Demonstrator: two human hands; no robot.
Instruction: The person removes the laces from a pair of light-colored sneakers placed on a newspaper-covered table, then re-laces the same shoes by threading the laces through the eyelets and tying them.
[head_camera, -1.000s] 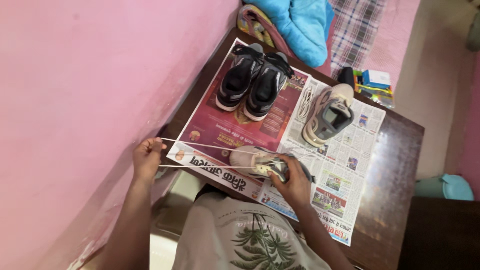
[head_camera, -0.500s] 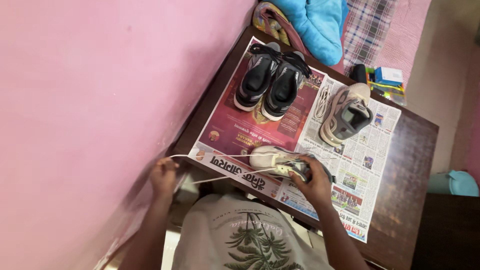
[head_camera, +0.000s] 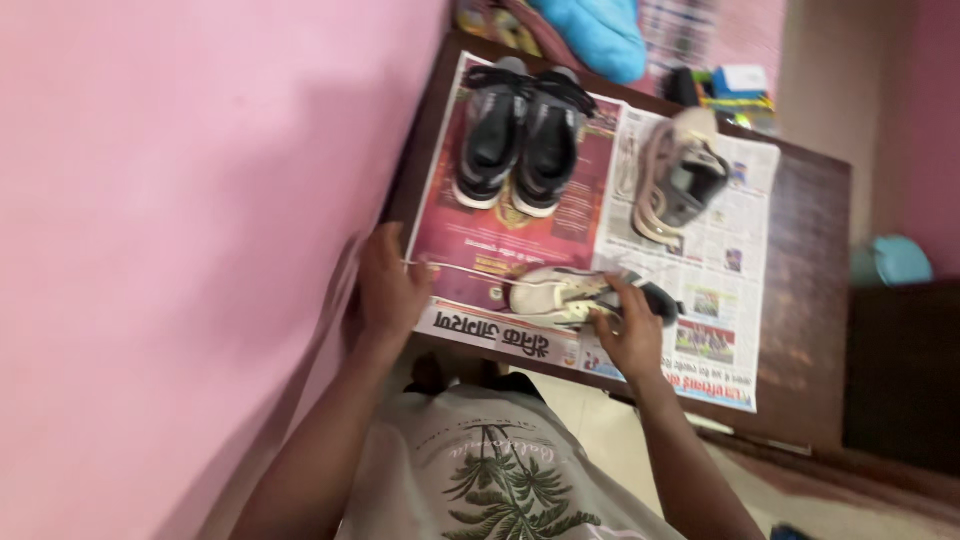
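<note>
Since half a second ago the left hand (head_camera: 392, 285) has come in from beyond the table's left edge and now sits over the near-left corner of the newspaper (head_camera: 700, 360), shortening the taut stretch of lace (head_camera: 465, 270). Its fingers are closed on the lace end. The right hand (head_camera: 630, 335) presses down on the pale shoe (head_camera: 560, 295), fingers curled over its laced part; whether they pinch the lace I cannot tell. That shoe lies on its side near the table's (head_camera: 810, 300) front edge. Lacing looks partly done at best: the lace runs free from the toe end. At the far edge stand a black pair (head_camera: 520, 140) and another pale shoe (head_camera: 680, 185), with a loose lace beside it.
</note>
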